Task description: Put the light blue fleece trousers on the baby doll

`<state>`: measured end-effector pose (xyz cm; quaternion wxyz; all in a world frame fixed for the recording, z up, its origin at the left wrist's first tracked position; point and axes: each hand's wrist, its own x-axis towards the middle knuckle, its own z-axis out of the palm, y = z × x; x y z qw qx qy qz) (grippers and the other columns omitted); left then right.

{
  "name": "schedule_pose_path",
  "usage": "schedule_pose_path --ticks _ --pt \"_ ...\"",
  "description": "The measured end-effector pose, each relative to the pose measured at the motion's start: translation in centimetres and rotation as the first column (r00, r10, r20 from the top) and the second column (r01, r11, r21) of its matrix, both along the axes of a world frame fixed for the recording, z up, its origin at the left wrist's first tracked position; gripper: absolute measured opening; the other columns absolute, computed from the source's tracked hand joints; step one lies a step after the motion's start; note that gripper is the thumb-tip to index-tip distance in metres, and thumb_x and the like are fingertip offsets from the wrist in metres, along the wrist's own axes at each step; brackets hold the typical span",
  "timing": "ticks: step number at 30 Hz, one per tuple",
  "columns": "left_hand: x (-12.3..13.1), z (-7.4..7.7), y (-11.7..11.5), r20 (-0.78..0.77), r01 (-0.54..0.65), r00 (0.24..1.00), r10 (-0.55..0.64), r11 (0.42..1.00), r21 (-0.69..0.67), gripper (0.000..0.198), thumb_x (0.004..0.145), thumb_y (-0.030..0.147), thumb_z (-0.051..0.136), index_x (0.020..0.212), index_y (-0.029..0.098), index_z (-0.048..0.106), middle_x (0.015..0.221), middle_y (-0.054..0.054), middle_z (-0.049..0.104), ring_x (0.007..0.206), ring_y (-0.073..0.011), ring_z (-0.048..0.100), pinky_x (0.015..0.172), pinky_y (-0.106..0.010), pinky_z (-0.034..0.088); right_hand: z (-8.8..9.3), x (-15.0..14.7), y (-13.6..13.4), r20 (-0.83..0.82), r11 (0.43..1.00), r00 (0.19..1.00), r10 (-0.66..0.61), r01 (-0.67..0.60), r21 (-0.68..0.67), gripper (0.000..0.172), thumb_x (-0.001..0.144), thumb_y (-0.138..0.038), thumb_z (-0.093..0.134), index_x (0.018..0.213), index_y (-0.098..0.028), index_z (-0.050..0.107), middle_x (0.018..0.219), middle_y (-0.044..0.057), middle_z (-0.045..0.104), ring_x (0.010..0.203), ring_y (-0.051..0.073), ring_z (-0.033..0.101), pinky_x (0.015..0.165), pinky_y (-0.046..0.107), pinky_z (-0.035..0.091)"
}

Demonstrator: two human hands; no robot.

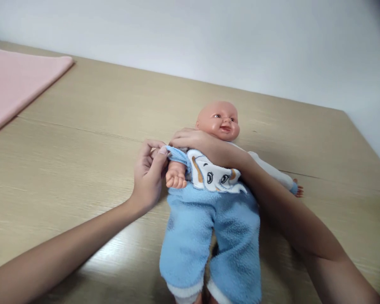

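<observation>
A bald baby doll (220,120) lies face up on the table, its feet toward me. It wears fuzzy blue pants (190,236) and a white top with an animal face (213,173) on the chest. My left hand (150,169) pinches the blue cuff (177,155) of the doll's sleeve. Out of that cuff comes the doll's small hand (176,175). Across the doll's chest reaches my right hand (193,141), lying at its shoulder by the same sleeve; its fingertips are hidden. The doll's other arm (270,171) stretches out to the right in a white sleeve.
The light wooden table (82,169) has thin seams across its top. A folded pink cloth (22,80) lies at the far left. Behind the table's back edge stands a pale wall (190,42).
</observation>
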<state>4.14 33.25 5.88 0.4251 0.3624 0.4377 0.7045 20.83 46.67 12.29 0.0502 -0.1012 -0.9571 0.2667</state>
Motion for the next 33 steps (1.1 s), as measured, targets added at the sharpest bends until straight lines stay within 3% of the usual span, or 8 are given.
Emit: schedule_pose_path --ticks 6,11,15,18,21,28,31,33 --pt "-0.3 -1.1 1.0 -0.021 -0.050 0.999 0.050 0.999 -0.008 0.023 0.100 0.042 0.087 0.093 0.025 0.074 0.093 0.001 0.067 0.088 -0.0142 0.060 0.084 -0.021 0.053 1.4 1.0 0.0 -0.053 0.939 0.998 -0.038 0.018 -0.343 0.034 0.108 -0.018 0.048 0.137 -0.011 0.067 0.151 0.017 0.070 0.142 0.020 0.063 0.125 0.035 0.046" --pt "-0.4 -1.3 1.1 -0.049 -0.009 0.999 0.010 0.999 0.031 0.020 0.102 0.046 0.086 0.101 0.029 0.075 0.101 0.001 0.069 0.096 -0.0159 0.063 0.089 -0.023 0.055 2.8 0.6 -1.8 0.046 0.865 0.972 -0.229 0.226 -0.448 0.035 0.114 -0.050 0.055 0.115 -0.020 0.073 0.124 0.006 0.077 0.116 0.022 0.070 0.102 0.034 0.053" --pt "-0.9 -1.3 1.4 0.001 0.070 0.998 -0.069 0.998 -0.010 0.022 0.102 0.048 0.085 0.104 0.029 0.075 0.122 0.000 0.075 0.119 -0.0181 0.069 0.106 -0.027 0.056 2.7 -0.2 -3.9 -0.093 0.871 0.889 -0.449 0.411 -0.269 0.020 0.109 -0.038 0.066 0.105 -0.018 0.070 0.116 0.007 0.077 0.108 0.022 0.067 0.094 0.033 0.047" --pt "-1.3 -1.4 2.0 -0.025 0.104 0.994 -0.106 0.990 -0.097 0.020 0.102 0.045 0.084 0.102 0.027 0.076 0.113 0.000 0.077 0.104 -0.0160 0.070 0.092 -0.023 0.058 2.3 -0.6 -5.0 -0.044 0.798 0.796 -0.603 0.602 -0.031 0.011 0.111 -0.025 0.062 0.107 -0.017 0.069 0.105 0.008 0.078 0.097 0.022 0.066 0.083 0.034 0.040" --pt "-1.6 -1.3 2.7 0.006 0.151 0.988 -0.152 0.973 -0.177 0.021 0.099 0.042 0.086 0.100 0.025 0.073 0.099 0.000 0.076 0.086 -0.0152 0.068 0.076 -0.023 0.057 1.9 -1.0 -5.2 0.031 0.743 0.746 -0.665 0.657 0.126 0.014 0.113 -0.021 0.057 0.116 -0.015 0.069 0.098 0.009 0.078 0.082 0.022 0.063 0.075 0.035 0.035" --pt "-1.4 -0.8 4.8 0.342 0.444 0.874 -0.345 0.853 -0.273 0.038 0.086 0.036 0.099 0.103 0.021 0.068 0.095 0.001 0.077 0.078 -0.0138 0.071 0.072 -0.023 0.061 1.2 -1.1 -4.0 0.071 0.709 0.705 -0.705 0.699 0.095 0.017 0.114 -0.023 0.055 0.118 -0.013 0.068 0.102 0.012 0.079 0.084 0.022 0.067 0.073 0.034 0.038" --pt "-1.4 -0.7 5.2 0.380 0.518 0.830 -0.409 0.818 -0.249 0.034 0.085 0.032 0.099 0.102 0.019 0.071 0.095 0.000 0.076 0.080 -0.0135 0.072 0.072 -0.023 0.062 1.2 -1.2 -4.5 0.029 0.739 0.743 -0.668 0.660 0.135 0.019 0.115 -0.023 0.053 0.120 -0.013 0.068 0.105 0.013 0.080 0.089 0.024 0.069 0.076 0.034 0.041" --pt "-1.5 -0.7 5.5 0.375 0.538 0.818 -0.436 0.810 -0.233 0.028 0.087 0.029 0.095 0.099 0.019 0.072 0.092 0.000 0.076 0.078 -0.0135 0.072 0.072 -0.023 0.063 1.3 -1.4 -5.2 -0.019 0.737 0.756 -0.654 0.642 0.212 0.019 0.115 -0.021 0.053 0.121 -0.012 0.069 0.116 0.016 0.080 0.105 0.028 0.071 0.086 0.036 0.047"
